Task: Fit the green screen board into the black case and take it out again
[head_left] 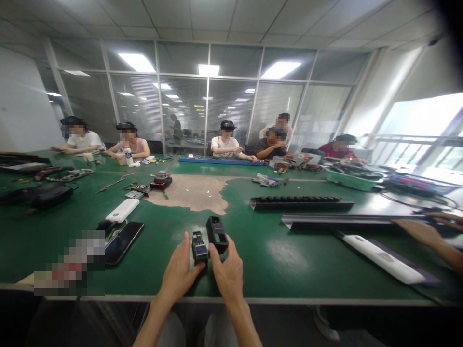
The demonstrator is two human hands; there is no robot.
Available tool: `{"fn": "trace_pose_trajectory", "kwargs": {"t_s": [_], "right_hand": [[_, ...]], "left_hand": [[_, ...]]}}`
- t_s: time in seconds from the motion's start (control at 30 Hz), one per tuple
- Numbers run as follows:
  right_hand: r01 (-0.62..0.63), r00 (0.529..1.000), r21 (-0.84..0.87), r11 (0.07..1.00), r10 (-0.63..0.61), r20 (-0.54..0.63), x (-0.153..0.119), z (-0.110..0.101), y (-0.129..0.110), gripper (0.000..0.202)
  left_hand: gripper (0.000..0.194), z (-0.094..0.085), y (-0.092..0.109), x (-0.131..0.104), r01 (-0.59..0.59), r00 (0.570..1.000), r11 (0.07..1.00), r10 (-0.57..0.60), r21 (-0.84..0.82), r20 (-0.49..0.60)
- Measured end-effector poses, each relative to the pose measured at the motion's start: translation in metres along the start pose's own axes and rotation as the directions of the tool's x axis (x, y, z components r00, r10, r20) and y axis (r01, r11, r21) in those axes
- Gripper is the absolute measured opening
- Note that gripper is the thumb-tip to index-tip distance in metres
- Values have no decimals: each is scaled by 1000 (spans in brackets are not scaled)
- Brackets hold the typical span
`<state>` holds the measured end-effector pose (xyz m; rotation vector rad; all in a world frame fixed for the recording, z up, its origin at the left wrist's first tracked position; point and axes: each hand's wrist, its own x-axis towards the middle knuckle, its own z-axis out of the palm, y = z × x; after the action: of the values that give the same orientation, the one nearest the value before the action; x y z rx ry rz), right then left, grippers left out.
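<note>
My left hand (176, 270) is closed round a small electronic module (199, 246) with a bare circuit board and a bluish display near its lower end. My right hand (228, 271) grips a black plastic housing (215, 228), which has a rectangular window and small openings. Both parts are held side by side above the green table (260, 274), close to its front edge, with a narrow gap between them. Some of my fingers are hidden behind the parts. Left of my hands lies a dark smartphone (124, 243), with a white power bank (123, 210) just behind it.
Black metal channels (304, 204) lie to the right, near a white elongated device (383, 258) and another person's hand (419, 233). A bare brown patch (195, 193) marks the tabletop ahead. Several people sit opposite; a green basket (354, 180) stands at the far right.
</note>
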<state>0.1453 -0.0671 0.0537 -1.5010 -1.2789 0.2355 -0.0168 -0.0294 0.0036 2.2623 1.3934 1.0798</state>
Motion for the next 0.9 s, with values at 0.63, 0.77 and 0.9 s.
{"fn": "trace_pose_trajectory", "kwargs": {"t_s": [0.63, 0.77, 0.9], "right_hand": [[57, 998, -299, 953, -50, 30, 8, -9, 58, 49], [62, 997, -378, 924, -43, 58, 7, -9, 57, 48], [73, 997, -422, 904, -50, 65, 5, -7, 55, 53]], "left_hand": [[99, -5, 3, 2, 11, 998, 1000, -12, 22, 59], [97, -6, 3, 2, 12, 997, 1000, -13, 24, 75], [95, -9, 6, 3, 20, 996, 1000, -21, 15, 82]]}}
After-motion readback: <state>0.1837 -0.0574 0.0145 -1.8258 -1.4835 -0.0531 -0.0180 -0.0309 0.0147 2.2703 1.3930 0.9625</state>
